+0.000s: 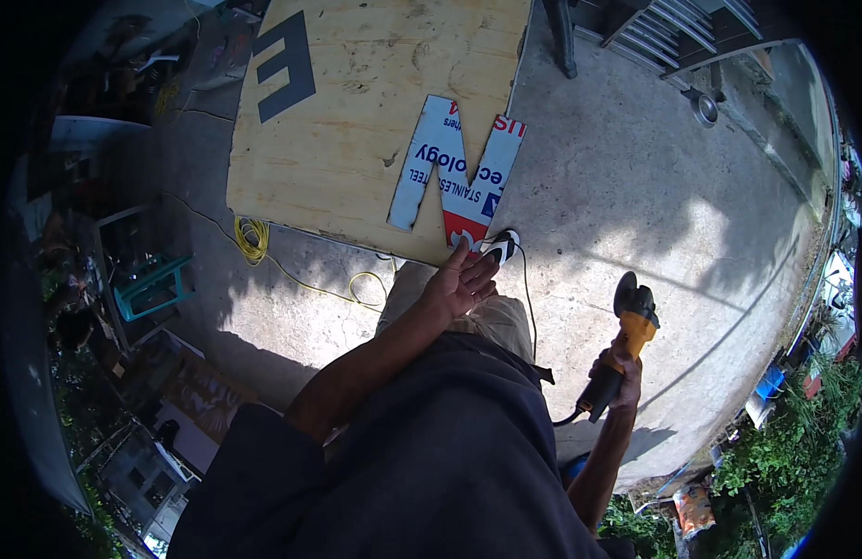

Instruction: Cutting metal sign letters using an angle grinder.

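Note:
My left hand is at the near edge of the plywood board, one digit reaching onto the red lower part of a white cut-out, angular letter-shaped panel. Its other fingers are apart and loosely curved beyond the edge. My right hand holds an orange-and-black angle grinder by its body, low at my right side, disc end pointing away from me. The grinder's cord hangs below its handle. A grey letter-shaped cut-out lies at the board's far left. My shoe shows beside the near right corner.
Around me is a concrete floor, with a yellow cable coil and loose cord to the left. A teal plastic stool stands farther left. A metal bowl sits by a concrete ledge at far right; plants line the lower right.

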The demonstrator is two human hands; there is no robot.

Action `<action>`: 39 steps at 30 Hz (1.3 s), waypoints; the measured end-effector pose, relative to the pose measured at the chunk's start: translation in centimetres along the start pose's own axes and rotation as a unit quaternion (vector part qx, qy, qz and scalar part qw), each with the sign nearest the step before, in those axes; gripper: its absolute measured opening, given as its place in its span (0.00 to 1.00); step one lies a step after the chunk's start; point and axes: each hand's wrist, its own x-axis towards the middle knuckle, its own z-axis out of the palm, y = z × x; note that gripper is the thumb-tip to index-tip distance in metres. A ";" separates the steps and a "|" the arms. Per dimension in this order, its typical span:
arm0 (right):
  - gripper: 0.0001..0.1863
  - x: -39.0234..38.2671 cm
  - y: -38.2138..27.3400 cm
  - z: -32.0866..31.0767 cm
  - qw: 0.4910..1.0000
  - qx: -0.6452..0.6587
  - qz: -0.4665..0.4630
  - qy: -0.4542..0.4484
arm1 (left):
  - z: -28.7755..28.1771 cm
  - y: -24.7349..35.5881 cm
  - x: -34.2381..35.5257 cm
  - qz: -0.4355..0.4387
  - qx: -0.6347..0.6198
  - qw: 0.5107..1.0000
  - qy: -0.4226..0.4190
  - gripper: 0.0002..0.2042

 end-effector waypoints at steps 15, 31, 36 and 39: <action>0.21 -0.6 2.7 -1.8 0.999 0.027 -0.003 0.020 | -9.8 14.9 -3.3 0.423 0.146 0.894 0.040 0.08; 0.22 -5.8 8.0 3.8 0.994 0.054 -0.027 0.090 | 12.4 35.8 3.5 0.260 0.865 0.419 -0.088 0.09; 0.23 -7.2 9.9 6.7 0.992 0.059 -0.033 0.108 | 16.0 31.5 2.0 0.509 0.852 0.086 -0.089 0.18; 0.24 -7.8 10.7 8.5 0.990 0.068 -0.041 0.118 | 16.9 27.6 3.1 0.499 0.802 0.068 -0.321 0.21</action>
